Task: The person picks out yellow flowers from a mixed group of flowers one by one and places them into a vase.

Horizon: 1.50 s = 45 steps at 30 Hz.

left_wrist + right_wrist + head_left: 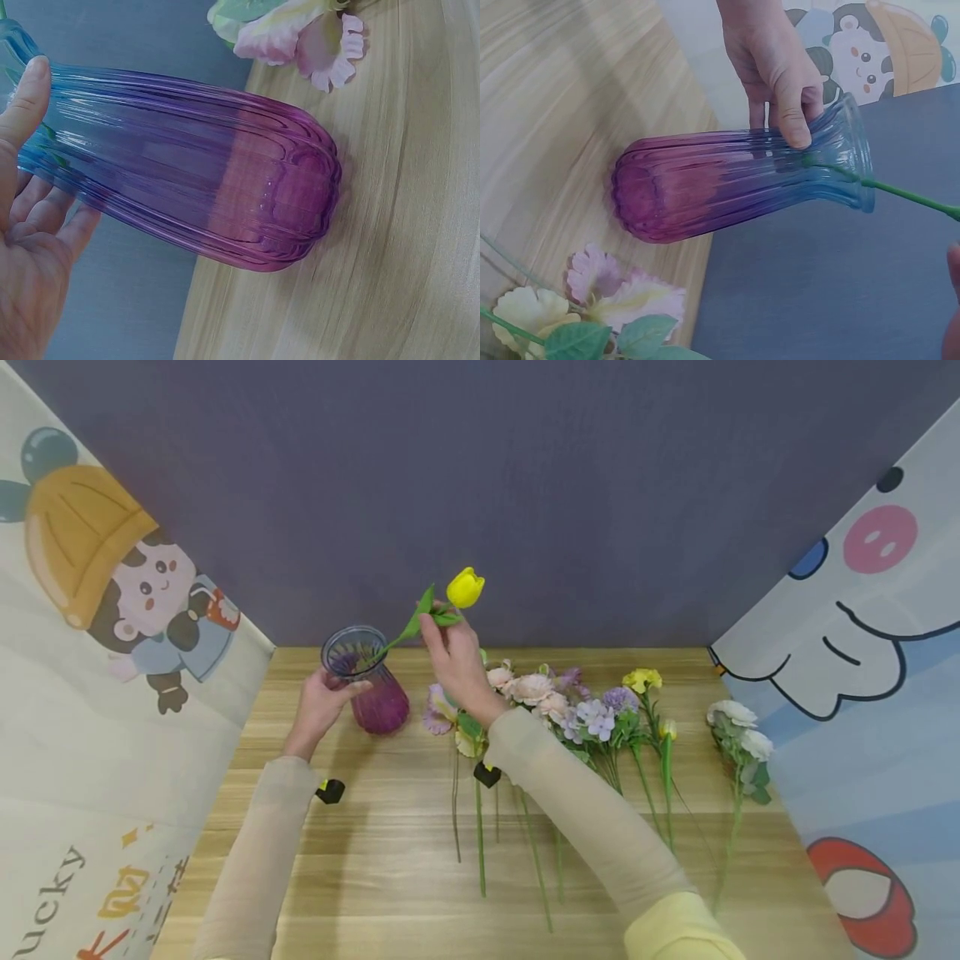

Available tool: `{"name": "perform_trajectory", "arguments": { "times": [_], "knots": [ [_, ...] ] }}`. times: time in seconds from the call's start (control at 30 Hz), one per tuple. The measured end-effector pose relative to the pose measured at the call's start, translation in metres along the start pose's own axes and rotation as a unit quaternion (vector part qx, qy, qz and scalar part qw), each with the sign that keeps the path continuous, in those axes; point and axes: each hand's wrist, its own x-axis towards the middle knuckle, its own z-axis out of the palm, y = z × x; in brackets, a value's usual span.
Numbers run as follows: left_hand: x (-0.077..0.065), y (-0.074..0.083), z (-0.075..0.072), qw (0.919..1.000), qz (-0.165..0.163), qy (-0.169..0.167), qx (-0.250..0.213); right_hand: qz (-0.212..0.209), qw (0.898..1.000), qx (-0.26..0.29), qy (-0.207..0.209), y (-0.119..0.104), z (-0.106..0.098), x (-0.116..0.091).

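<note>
A ribbed glass vase point(380, 700), blue at its flared mouth and magenta at its base, stands on the wooden table. My left hand point(319, 708) grips its neck, thumb on the near side, as the left wrist view also shows for the vase point(187, 161). Above and right of the mouth, my right hand point(456, 662) pinches a yellow tulip point(466, 587) just below its bloom, among the green leaves. The tulip's stem point(907, 196) slants down through the rim, and its lower end shows inside the neck in the right wrist view.
Right of the vase, pink and purple flowers point(531, 689) lie with stems toward the front. Beyond them are a yellow carnation point(642, 680), another tulip point(667, 729) and white flowers point(753, 744). A dark wall point(495, 485) borders the table's back; printed sheets flank it.
</note>
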Motion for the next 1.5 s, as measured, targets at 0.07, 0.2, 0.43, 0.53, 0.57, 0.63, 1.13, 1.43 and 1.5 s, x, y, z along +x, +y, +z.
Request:
{"name": "perform_trajectory", "arguments": {
  "times": [0.07, 0.2, 0.43, 0.53, 0.57, 0.63, 1.13, 1.43, 1.5],
  "knots": [
    [0.000, 0.000, 0.000, 1.0000, 0.003, 0.003, -0.001, -0.008, 1.000, -0.005, 0.000, -0.002, -0.001, 0.001],
    [-0.001, 0.000, -0.001, 0.9999, 0.013, 0.003, 0.000, -0.007, 1.000, 0.014, 0.012, -0.006, -0.002, 0.001],
    [-0.002, 0.001, -0.001, 0.9999, 0.017, -0.001, -0.001, -0.020, 0.998, 0.036, 0.042, -0.007, -0.002, 0.000],
    [-0.003, 0.002, -0.001, 0.9999, 0.014, -0.002, -0.004, -0.021, 0.998, 0.040, 0.038, -0.006, -0.001, -0.001],
    [-0.003, 0.002, -0.001, 0.9999, 0.014, -0.003, -0.004, -0.019, 0.999, 0.037, 0.035, -0.005, -0.001, -0.001],
    [-0.003, 0.002, -0.001, 0.9999, 0.012, -0.002, -0.009, -0.014, 0.999, 0.029, 0.030, -0.004, 0.000, -0.002],
    [-0.005, 0.003, -0.001, 0.9998, 0.018, -0.009, -0.009, 0.006, 0.999, -0.028, -0.029, -0.002, 0.014, -0.008],
    [-0.005, 0.004, -0.001, 0.9999, 0.014, 0.000, -0.009, 0.028, 0.999, -0.019, -0.034, -0.003, 0.013, -0.009],
    [-0.005, 0.004, -0.001, 0.9999, 0.011, 0.000, -0.012, 0.038, 0.999, -0.004, -0.033, -0.003, 0.012, -0.009]
  ]
}}
